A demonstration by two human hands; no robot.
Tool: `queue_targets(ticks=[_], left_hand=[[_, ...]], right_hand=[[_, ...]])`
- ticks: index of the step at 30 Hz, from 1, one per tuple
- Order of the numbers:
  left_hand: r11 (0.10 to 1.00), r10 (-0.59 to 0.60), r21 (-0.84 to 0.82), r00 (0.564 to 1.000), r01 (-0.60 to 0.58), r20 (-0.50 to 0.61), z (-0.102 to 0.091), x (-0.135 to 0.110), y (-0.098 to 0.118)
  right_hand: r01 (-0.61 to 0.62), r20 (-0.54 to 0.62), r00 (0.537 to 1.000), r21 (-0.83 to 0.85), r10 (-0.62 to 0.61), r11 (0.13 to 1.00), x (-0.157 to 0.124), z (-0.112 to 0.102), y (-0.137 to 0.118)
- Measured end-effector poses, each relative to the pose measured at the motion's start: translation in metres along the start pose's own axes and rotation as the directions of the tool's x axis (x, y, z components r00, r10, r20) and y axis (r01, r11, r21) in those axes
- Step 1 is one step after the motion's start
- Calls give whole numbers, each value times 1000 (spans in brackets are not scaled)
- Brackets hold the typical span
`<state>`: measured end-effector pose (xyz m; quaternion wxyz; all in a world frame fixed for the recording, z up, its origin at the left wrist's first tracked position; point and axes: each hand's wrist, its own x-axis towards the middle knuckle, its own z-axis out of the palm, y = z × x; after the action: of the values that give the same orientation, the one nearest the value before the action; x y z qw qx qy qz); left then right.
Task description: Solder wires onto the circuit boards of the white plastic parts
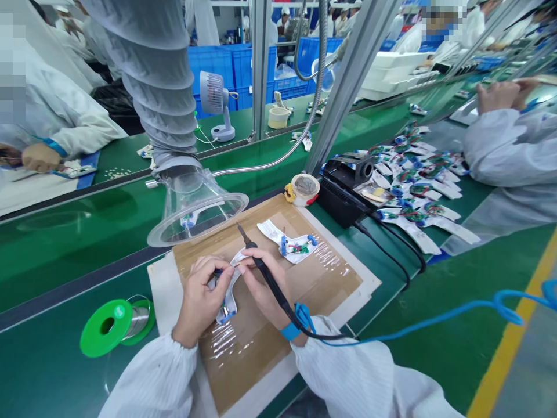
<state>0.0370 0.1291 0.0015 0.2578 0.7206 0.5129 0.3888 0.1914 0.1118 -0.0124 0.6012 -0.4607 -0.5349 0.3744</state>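
Observation:
My left hand [203,293] is closed in a pinch on a white curved plastic housing [232,293] with blue parts inside, over the cardboard-covered board. My right hand [266,284] is closed, its fingertips meeting the left ones at the housing. A black soldering iron [270,280] rests in the right hand, its tip pointing up and away to the left. What lies between the fingertips is too small to make out. A second white housing [289,241] with blue, green and red wired parts lies on the taped cardboard [256,357], beyond my right hand.
A clear fume hood [198,217] hangs just beyond my hands. At left stands a green solder spool [107,328]. A black soldering station [339,200], a tip-cleaner pot [305,188] and a pile of wired housings [418,174] are at right. Blue wrist cord [452,313] trails right. Co-workers sit nearby.

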Motion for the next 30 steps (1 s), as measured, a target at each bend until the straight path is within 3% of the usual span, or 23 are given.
queue_targets(ticks=[6, 14, 22, 24, 28, 30], left_hand=[[987, -128, -107, 986, 117, -109, 8, -7, -4], [957, -247, -145, 968, 251, 42, -6, 1, -5], [892, -387, -248, 922, 379, 17, -2, -1, -8], [905, -375, -210, 927, 369, 12, -5, 0, -8], [981, -187, -38, 982, 188, 23, -9, 3, -3], [990, -134, -34, 990, 136, 47, -9, 4, -1]], right_hand=[[-13, -34, 999, 17, 13, 1000, -3, 5, 4], [50, 67, 997, -58, -46, 997, 1, 2, 4], [25, 67, 998, -91, -19, 996, -1, 2, 6], [29, 55, 998, -83, -25, 996, -1, 1, 6], [44, 67, 997, -58, -40, 997, -1, 1, 6], [36, 73, 997, -53, -33, 998, -2, 2, 6]])
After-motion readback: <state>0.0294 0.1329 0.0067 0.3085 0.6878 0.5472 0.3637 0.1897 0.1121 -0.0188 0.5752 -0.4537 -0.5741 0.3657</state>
